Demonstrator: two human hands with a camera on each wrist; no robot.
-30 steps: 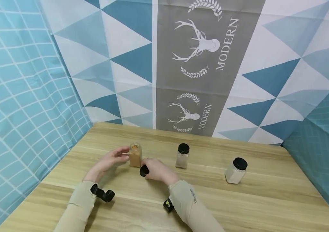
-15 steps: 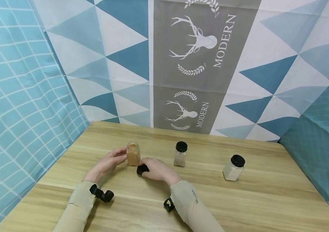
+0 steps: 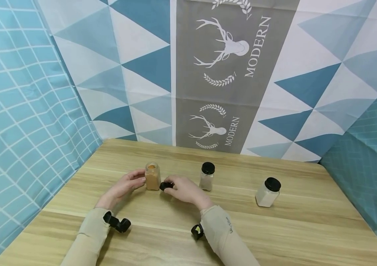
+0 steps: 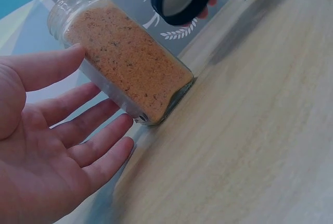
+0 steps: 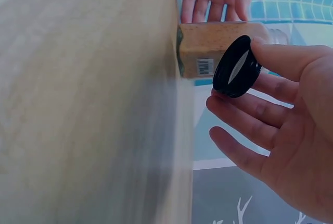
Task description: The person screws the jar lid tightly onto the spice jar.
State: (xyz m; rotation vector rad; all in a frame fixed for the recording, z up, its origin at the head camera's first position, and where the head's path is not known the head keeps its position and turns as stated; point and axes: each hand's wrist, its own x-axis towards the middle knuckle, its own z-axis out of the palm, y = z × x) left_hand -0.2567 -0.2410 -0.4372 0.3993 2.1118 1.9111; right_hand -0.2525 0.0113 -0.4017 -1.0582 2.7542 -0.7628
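Note:
An uncapped glass spice jar [image 3: 153,178] of orange-brown seasoning stands upright on the wooden table. My left hand [image 3: 129,183] is at its left side, fingers mostly straight; in the left wrist view the thumb and fingertips lie against or very near the glass [image 4: 125,57]. Just right of the jar, my right hand [image 3: 186,190] pinches a black screw lid [image 3: 165,186] between thumb and fingers. The lid is tilted and held off the table, its pale inside showing in the right wrist view [image 5: 237,67]. A barcode label marks one side of the jar.
A second jar [image 3: 206,178] with a black lid stands behind my right hand. Farther right is a wider black-capped jar [image 3: 268,193] of whitish contents. Patterned cloth [image 3: 208,74] hangs behind the wooden table [image 3: 274,236], with a blue grid cloth [image 3: 25,111] at left.
My right hand has raised the black lid from low by the table and tilted it, shifting slightly right. The left hand stays beside the jar. The view shifted slightly between the earlier frames.

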